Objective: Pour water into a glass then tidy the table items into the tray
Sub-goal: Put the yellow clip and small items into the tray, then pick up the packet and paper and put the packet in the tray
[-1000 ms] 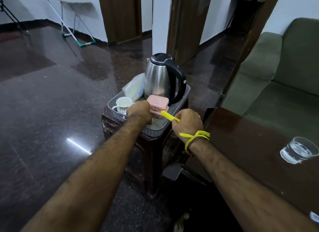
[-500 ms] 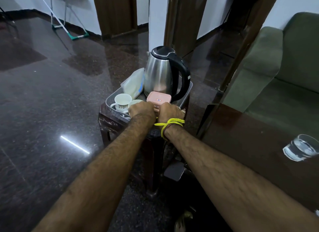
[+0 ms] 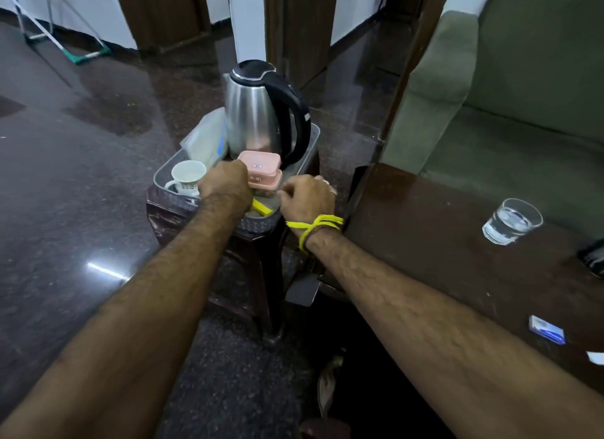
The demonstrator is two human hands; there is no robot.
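Observation:
A grey tray (image 3: 312, 144) sits on a dark stool and holds a steel kettle (image 3: 255, 118) with a black handle, a pink lidded box (image 3: 261, 170), a white cup (image 3: 186, 173) and a white packet (image 3: 206, 137). A yellow stick-like item (image 3: 261, 207) lies at the tray's near edge. My left hand (image 3: 225, 183) rests knuckles-up inside the tray between the cup and the pink box; its fingers are hidden. My right hand (image 3: 307, 193) hovers at the tray's near right corner, loosely curled and holding nothing. A glass of water (image 3: 511, 221) stands on the brown table (image 3: 425, 236).
A green sofa (image 3: 523, 88) stands behind the table. A small blue and white box (image 3: 547, 329) and a dark object (image 3: 593, 260) lie at the table's right side. Polished dark floor stretches to the left, with a folding stand at the far wall.
My right hand carried the yellow item to the tray, let it go and has drawn back to the right. My left hand has stayed in the tray.

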